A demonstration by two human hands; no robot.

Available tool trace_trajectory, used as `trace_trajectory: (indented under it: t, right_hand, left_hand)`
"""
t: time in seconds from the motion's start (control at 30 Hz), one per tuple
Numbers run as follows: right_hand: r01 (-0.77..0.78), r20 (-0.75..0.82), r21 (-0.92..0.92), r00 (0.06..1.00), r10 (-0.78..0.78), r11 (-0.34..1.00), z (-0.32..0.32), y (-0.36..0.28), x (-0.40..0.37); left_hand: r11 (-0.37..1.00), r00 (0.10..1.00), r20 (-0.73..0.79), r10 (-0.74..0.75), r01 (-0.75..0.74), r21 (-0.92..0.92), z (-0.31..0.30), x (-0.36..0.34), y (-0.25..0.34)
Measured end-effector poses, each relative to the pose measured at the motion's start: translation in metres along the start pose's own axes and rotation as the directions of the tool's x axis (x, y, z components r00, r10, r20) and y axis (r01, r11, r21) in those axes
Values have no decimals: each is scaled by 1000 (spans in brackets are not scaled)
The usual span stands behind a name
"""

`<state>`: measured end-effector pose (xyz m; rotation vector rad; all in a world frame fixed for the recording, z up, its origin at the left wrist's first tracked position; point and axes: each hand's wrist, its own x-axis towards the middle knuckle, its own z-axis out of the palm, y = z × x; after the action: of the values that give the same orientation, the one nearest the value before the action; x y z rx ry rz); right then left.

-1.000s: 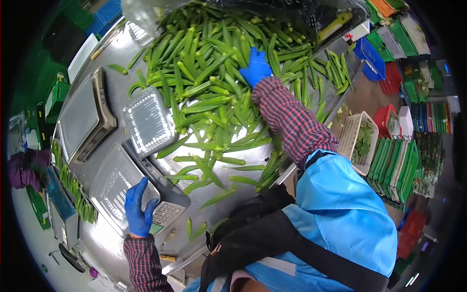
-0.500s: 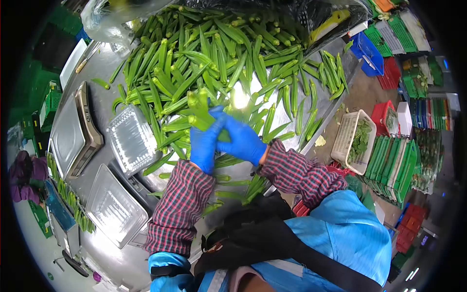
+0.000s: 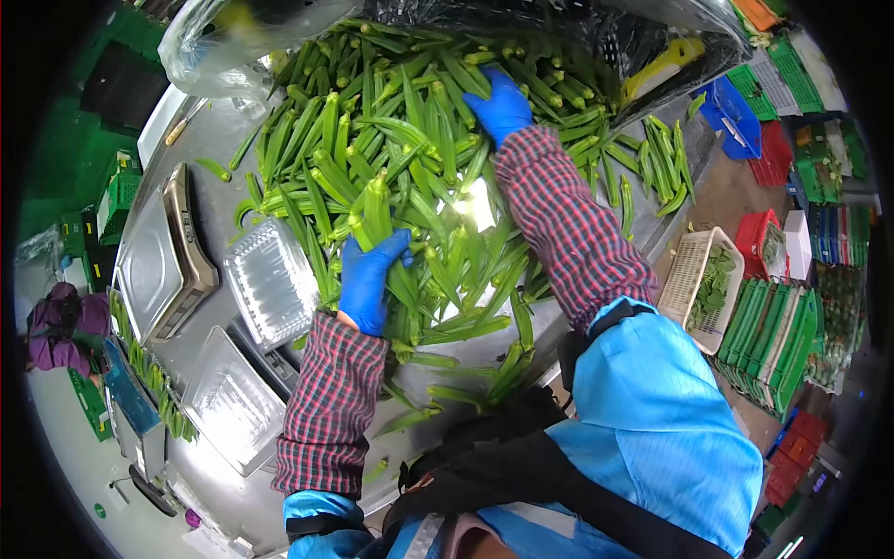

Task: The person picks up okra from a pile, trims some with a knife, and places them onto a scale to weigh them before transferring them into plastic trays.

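Across the metal table (image 3: 228,200) spreads a broad heap of okra (image 3: 419,140), its slender pods ridged, fresh green and tapering, with paler, blunt stem ends; they lie crossed at many angles, densest at the far side and thinner toward the person. Left of the heap stands a scale (image 3: 154,265), and between the two sits a clear plastic tray (image 3: 270,279) with a ribbed base. The right hand (image 3: 503,104), gloved in blue, reaches onto the heap's far part, fingers parted over the pods; whether they grip any, I cannot tell. The left hand (image 3: 368,284), gloved alike, has its fingers closed around a small bunch (image 3: 375,212), stem ends up and roughly aligned. Smallest, a single pod (image 3: 214,170) lies apart near the scale.
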<state>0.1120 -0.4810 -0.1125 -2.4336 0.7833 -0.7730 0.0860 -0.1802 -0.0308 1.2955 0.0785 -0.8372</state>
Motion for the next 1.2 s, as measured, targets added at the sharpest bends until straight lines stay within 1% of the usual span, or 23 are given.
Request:
trace_trajectory:
  t: [0.07, 0.1, 0.13, 0.2, 0.27, 0.33, 0.4, 0.47, 0.53, 0.57, 0.6, 0.67, 0.7, 0.73, 0.8, 0.83, 0.87, 0.97, 1.0, 1.07, 1.1, 1.17, 1.2]
  right_hand:
    - [-213, 118, 234, 975, 189, 949, -23, -4, -5]
    - [-148, 31, 392, 989, 148, 908, -28, -4, -15]
    - [-143, 38, 390, 990, 139, 910, -31, -13, -25]
    - [-366, 375, 466, 906, 195, 805, -36, -30, -41]
    - [-227, 425, 224, 898, 115, 948, -15, -46, -53]
    - [-302, 512, 107, 833, 208, 947, -4, -63, -48]
    - [-573, 582, 464, 772, 255, 675, 22, -54, -44]
    - [-613, 638, 448, 729, 247, 651, 2, -75, -42]
    - [-563, 640, 559, 759, 115, 609, 12, -70, -43]
    - [-602, 673, 639, 739, 30, 480, 10, -64, -43]
    - [-596, 670, 643, 742, 24, 481, 4, -65, -42]
    - [-693, 725, 645, 688, 28, 323, -8, -64, -53]
    - [-743, 768, 619, 640, -2, 254, -29, -76, -56]
    - [-748, 773, 614, 634, -3, 252, -36, -78, -59]
    - [-538, 647, 699, 757, -96, 470, -45, -84, -65]
    - [-596, 671, 714, 732, -116, 366, -57, -95, -70]
    - [-597, 674, 712, 729, -122, 370, -66, -102, -76]
    - [-442, 500, 863, 819, -282, 246, -92, -124, -92]
    - [-444, 504, 861, 814, -290, 250, -97, -126, -97]
    - [-476, 633, 746, 724, -275, 466, -106, -125, -107]
    - [-441, 589, 787, 743, -316, 431, -104, -129, -114]
    - [-449, 616, 755, 737, -280, 478, -104, -141, -127]
    - [-460, 636, 724, 735, -237, 514, -99, -148, -135]
  left_hand:
    - [997, 997, 27, 78, -78, 9, -7, 10, 8]
    - [991, 991, 12, 137, -137, 7, -5, 15, 16]
    - [990, 990, 4, 138, -138, -2, -5, 25, 21]
    - [978, 977, 90, 192, -199, 70, -4, 49, 28]
    - [982, 985, 57, 160, -165, 91, 7, 76, 33]
    - [984, 990, 24, 138, -140, 112, 18, 97, 37]
    - [975, 976, -140, 169, -145, 169, 22, 113, 41]
    - [956, 980, -149, 134, -89, 279, 13, 131, 37]
    - [901, 992, 8, 129, -121, 417, 13, 131, 39]
    - [912, 995, -19, 102, -86, 401, 16, 129, 39]
    - [911, 994, -20, 109, -92, 401, 16, 123, 41]
    - [957, 978, 116, 174, -196, 215, 11, 105, 39]
    - [969, 984, 94, 152, -167, 183, 13, 89, 40]
    - [950, 968, 136, 211, -236, 206, 13, 76, 37]
    - [936, 941, 147, 306, -326, 135, 19, 47, 36]
    - [921, 920, 154, 360, -376, 99, 20, 39, 34]
    - [921, 920, 147, 363, -378, 95, 20, 31, 35]
    - [872, 852, 217, 476, -490, 8, 16, 15, 27]
    - [909, 887, 229, 401, -416, 24, 15, 4, 28]
    - [802, 829, 219, 514, -556, 221, -4, 7, 6]
    - [799, 827, 203, 523, -559, 219, -4, -1, 6]
    - [750, 746, 141, 651, -661, 29, 2, -23, 3]
    - [849, 842, 126, 525, -507, -147, 4, -37, 5]
